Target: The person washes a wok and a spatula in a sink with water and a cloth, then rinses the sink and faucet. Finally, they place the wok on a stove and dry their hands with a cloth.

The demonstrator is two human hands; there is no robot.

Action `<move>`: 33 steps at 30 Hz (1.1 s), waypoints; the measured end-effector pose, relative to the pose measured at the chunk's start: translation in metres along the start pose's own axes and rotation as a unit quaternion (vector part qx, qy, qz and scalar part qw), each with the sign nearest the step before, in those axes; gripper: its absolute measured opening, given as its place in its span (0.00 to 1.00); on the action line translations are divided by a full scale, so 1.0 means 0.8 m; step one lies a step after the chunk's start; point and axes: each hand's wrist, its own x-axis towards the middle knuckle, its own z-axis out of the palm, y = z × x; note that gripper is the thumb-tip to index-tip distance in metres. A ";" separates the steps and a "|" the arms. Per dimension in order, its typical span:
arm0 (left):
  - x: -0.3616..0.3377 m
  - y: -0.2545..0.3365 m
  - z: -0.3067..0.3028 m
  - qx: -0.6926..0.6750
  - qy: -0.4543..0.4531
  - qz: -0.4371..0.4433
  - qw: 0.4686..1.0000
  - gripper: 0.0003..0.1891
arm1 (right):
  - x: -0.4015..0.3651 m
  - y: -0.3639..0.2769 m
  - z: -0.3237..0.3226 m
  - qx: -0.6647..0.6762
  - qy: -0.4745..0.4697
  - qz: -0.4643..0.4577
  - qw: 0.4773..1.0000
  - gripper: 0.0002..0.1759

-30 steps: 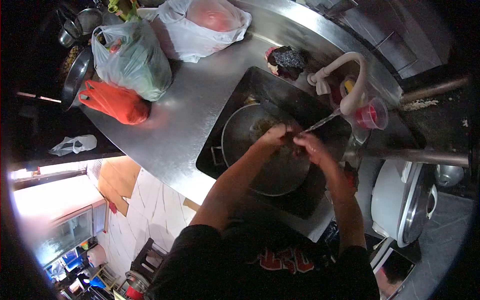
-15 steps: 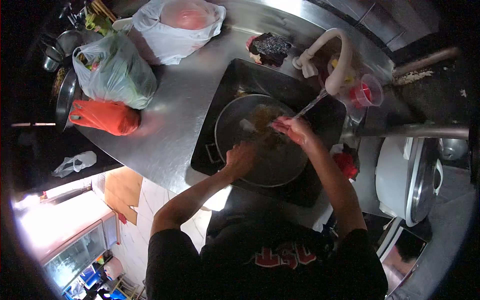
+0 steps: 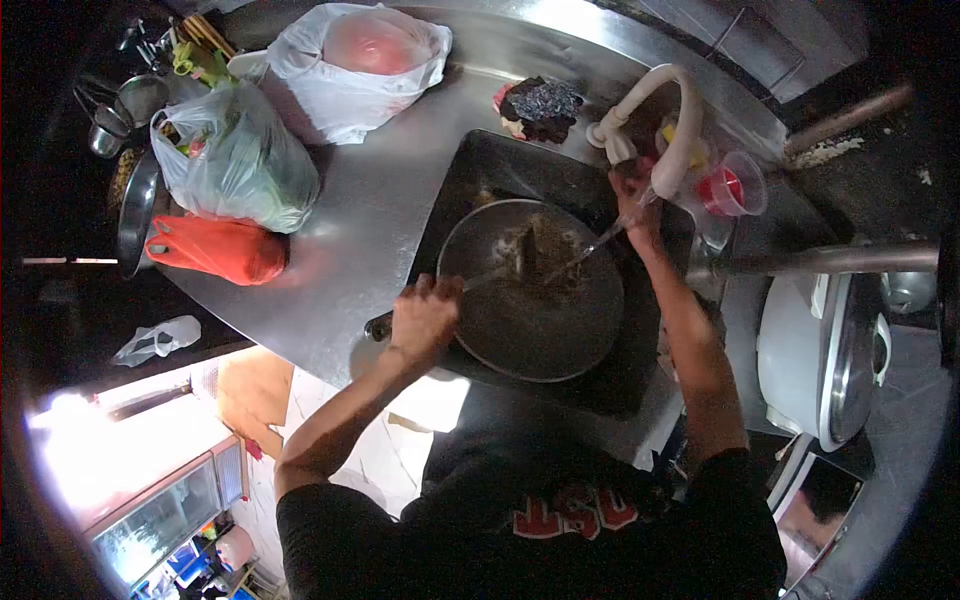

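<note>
My left hand (image 3: 426, 318) is closed around the handle of a long-handled cooking utensil (image 3: 487, 279), perhaps a spatula. Its far end reaches into a round dark wok (image 3: 540, 335), where brownish, foamy water blurs its shape. The wok sits in a dark sink (image 3: 480, 160). My right hand (image 3: 637, 195) is up at the base of the tap (image 3: 684, 140), with its fingers on the tap handle (image 3: 619, 148) and partly behind the spout. A thin stream of water (image 3: 605, 238) runs slantwise from the spout into the wok.
Plastic bags stand on the steel counter (image 3: 370, 210): a white bag (image 3: 350, 100), a greenish one (image 3: 235, 155) and a red one (image 3: 222, 250). Behind the sink lies a dark crumpled scrubber (image 3: 545, 108). A clear cup (image 3: 735, 185) and a white cooker (image 3: 800, 350) are at the right.
My right hand has moved from the water over the wok up to the tap handle. My left hand has come out of the wok leftward and now grips the utensil's handle.
</note>
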 end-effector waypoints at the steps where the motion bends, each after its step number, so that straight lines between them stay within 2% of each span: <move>1: -0.006 0.000 0.010 0.098 0.125 0.057 0.986 0.22 | 0.013 -0.004 0.009 0.003 -0.001 0.000 1.000 0.32; 2: -0.011 -0.003 0.004 0.078 0.158 0.060 0.982 0.28 | 0.027 -0.009 0.019 -0.030 0.004 -0.092 0.995 0.32; 3: -0.013 -0.010 0.001 0.080 0.156 0.059 0.983 0.28 | 0.037 -0.013 0.028 -0.064 0.011 -0.181 0.981 0.33; 4: -0.015 -0.019 -0.002 0.055 0.201 0.051 0.977 0.32 | 0.047 -0.010 0.030 -0.096 -0.021 -0.186 0.978 0.31; 6: -0.016 -0.038 -0.016 -0.020 0.265 0.025 0.964 0.40 | 0.064 0.012 0.032 -0.115 0.001 -0.168 0.979 0.30; 8: -0.004 -0.069 -0.018 -0.069 0.364 0.004 0.929 0.40 | 0.061 0.009 0.029 -0.141 0.024 -0.145 0.979 0.29; 10: 0.020 -0.102 -0.009 -0.155 0.405 -0.075 0.898 0.37 | 0.060 -0.017 0.022 -0.154 0.064 -0.222 0.961 0.25; 11: 0.038 -0.119 -0.015 -0.153 0.465 -0.062 0.870 0.35 | 0.059 -0.022 0.017 -0.158 0.066 -0.221 0.960 0.25; 12: 0.057 -0.134 -0.022 -0.149 0.523 -0.049 0.838 0.34 | 0.056 -0.026 0.013 -0.109 0.036 -0.123 0.986 0.25; 13: 0.071 -0.148 -0.026 -0.150 0.522 -0.046 0.838 0.34 | 0.052 -0.029 0.010 -0.058 0.006 -0.024 0.998 0.24; 14: 0.086 -0.162 -0.027 -0.143 0.535 -0.081 0.829 0.31 | 0.048 -0.031 0.007 -0.004 -0.025 0.075 0.997 0.23; 15: 0.099 -0.174 -0.027 -0.137 0.546 -0.116 0.819 0.29 | 0.043 -0.033 0.004 0.049 -0.056 0.173 0.982 0.22; 17: 0.128 -0.208 -0.013 -0.143 0.546 -0.112 0.818 0.28 | 0.035 -0.043 0.005 0.154 -0.115 0.359 0.913 0.21; 18: 0.140 -0.223 -0.009 -0.147 0.548 -0.110 0.816 0.27 | 0.029 -0.052 0.010 0.154 -0.116 0.358 0.913 0.21; 20: 0.151 -0.243 -0.002 -0.129 0.530 -0.121 0.829 0.26 | 0.013 -0.076 0.028 -0.088 -0.218 0.280 0.931 0.16; 21: 0.156 -0.249 0.005 -0.110 0.511 -0.130 0.842 0.25 | 0.018 -0.089 0.040 -0.090 -0.222 0.284 0.928 0.16; 22: 0.158 -0.249 0.006 -0.081 0.518 -0.149 0.838 0.25 | 0.030 -0.101 0.054 -0.277 -0.217 0.028 0.936 0.13; 23: 0.157 -0.248 0.007 -0.081 0.512 -0.155 0.841 0.25 | 0.042 -0.108 0.068 -0.432 -0.192 -0.232 0.850 0.09; 25: 0.154 -0.244 0.003 -0.095 0.507 -0.183 0.837 0.25 | 0.076 -0.106 0.097 -0.323 -0.119 -0.419 0.840 0.19; 26: 0.152 -0.240 0.002 -0.083 0.497 -0.209 0.838 0.24 | 0.091 -0.094 0.112 -0.321 -0.120 -0.418 0.842 0.19; 27: 0.148 -0.236 0.002 -0.082 0.495 -0.211 0.839 0.24 | 0.105 -0.083 0.126 -0.374 -0.119 -0.461 0.796 0.17; 28: 0.143 -0.236 0.006 -0.083 0.511 -0.165 0.840 0.24 | 0.116 -0.073 0.137 -0.424 -0.117 -0.501 0.746 0.16; 29: 0.135 -0.233 0.007 -0.083 0.525 -0.120 0.838 0.24 | 0.125 -0.070 0.144 -0.422 -0.117 -0.500 0.747 0.16; 30: 0.125 -0.228 0.008 -0.081 0.523 -0.120 0.840 0.24 | 0.132 -0.068 0.147 -0.432 -0.175 -0.445 0.765 0.17; 31: 0.110 -0.213 0.001 -0.023 0.523 -0.116 0.844 0.25 | 0.138 -0.067 0.149 -0.440 -0.232 -0.386 0.777 0.18; 32: 0.093 -0.195 -0.004 0.035 0.521 -0.112 0.846 0.26 | 0.142 -0.065 0.152 -0.443 -0.175 -0.405 0.780 0.20; 33: 0.077 -0.173 -0.004 -0.001 0.506 -0.141 0.851 0.24 | 0.137 -0.076 0.148 -0.444 -0.178 -0.401 0.781 0.20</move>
